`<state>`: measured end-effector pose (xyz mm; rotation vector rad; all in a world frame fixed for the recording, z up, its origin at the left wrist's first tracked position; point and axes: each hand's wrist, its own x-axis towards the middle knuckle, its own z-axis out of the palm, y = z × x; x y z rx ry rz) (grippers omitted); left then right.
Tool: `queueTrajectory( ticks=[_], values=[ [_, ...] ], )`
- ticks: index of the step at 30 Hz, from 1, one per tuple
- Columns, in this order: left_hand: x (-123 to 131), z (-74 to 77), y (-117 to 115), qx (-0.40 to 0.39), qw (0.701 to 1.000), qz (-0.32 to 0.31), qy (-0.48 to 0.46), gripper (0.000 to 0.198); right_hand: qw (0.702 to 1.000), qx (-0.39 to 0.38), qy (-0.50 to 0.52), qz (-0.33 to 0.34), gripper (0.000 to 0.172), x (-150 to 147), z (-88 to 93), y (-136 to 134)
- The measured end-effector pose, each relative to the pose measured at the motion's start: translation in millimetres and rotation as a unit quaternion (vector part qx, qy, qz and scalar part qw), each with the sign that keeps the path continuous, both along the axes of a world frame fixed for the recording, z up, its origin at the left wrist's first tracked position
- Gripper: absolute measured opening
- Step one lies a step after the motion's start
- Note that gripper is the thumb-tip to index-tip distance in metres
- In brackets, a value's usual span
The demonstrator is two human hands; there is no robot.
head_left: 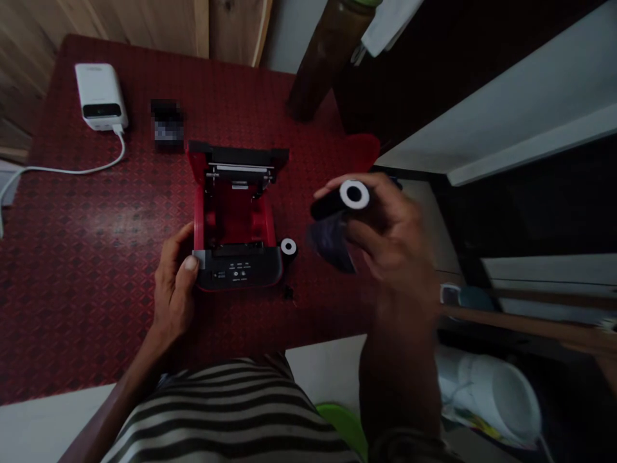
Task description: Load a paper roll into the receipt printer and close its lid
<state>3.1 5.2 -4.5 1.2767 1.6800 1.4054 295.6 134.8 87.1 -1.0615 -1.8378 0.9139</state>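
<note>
Two hands are busy: the left hand (176, 286) grips the front left corner of the open red printer (236, 225) at frame centre, while the right hand (393, 241) clasps a black roll (343, 199) (white core showing), raised right of centre. A small spool (288, 247) lies on the desk (96, 225) beside the printer.

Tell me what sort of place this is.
Likely a home or small shop room, not a factory: a table with a red patterned cloth, a wood-panelled wall behind it, and a small red printer, lid open, near a white charger block with cable.
</note>
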Motion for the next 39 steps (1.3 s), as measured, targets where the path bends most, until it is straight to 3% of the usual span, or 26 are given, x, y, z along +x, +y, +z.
queueTrajectory(
  ticks=[2, 4, 7, 12, 16, 24, 27, 34, 39],
  values=[
    [0.3, -1.4, 0.7, 0.0, 1.0, 0.004, -0.009, 0.076, 0.997, 0.007, -0.052, 0.057, 0.034, -8.7, 25.9, -14.4],
    [0.3, -2.4, 0.6, -0.002, 1.0, -0.002, -0.017, 0.074, 0.982, 0.035, -0.138, 0.121, 0.039, -27.2, 33.9, -19.7],
    [-0.5, -1.8, -0.7, 0.003, 1.0, -0.012, -0.018, 0.07, 0.952, 0.082, -0.246, 0.164, 0.041, -61.9, 21.8, -17.4],
    [-2.5, 1.6, -2.2, -0.002, 0.999, -0.033, -0.006, 0.072, 0.909, 0.109, -0.379, 0.138, 0.037, -103.7, 6.1, -16.4],
    [-2.5, 3.2, -2.6, -0.006, 0.999, -0.032, -0.01, 0.071, 0.875, 0.106, -0.451, 0.137, 0.037, -120.9, 8.9, -14.0],
    [-1.1, 2.1, -3.5, -0.015, 0.999, -0.038, -0.015, 0.072, 0.842, 0.059, -0.516, 0.147, 0.038, -136.0, 2.5, 7.8],
    [-1.2, 1.6, -3.9, -0.013, 0.999, -0.037, -0.015, 0.071, 0.849, 0.048, -0.503, 0.153, 0.04, -134.9, -1.1, 10.2],
    [-2.5, 2.4, -4.0, -0.004, 0.999, -0.039, -0.018, 0.067, 0.919, 0.037, -0.341, 0.192, 0.062, -105.7, 2.6, 4.9],
    [-2.8, 0.5, -2.3, -0.008, 0.999, -0.031, -0.027, 0.068, 0.924, 0.068, -0.272, 0.261, 0.046, -94.7, 11.8, -3.1]
  ],
)
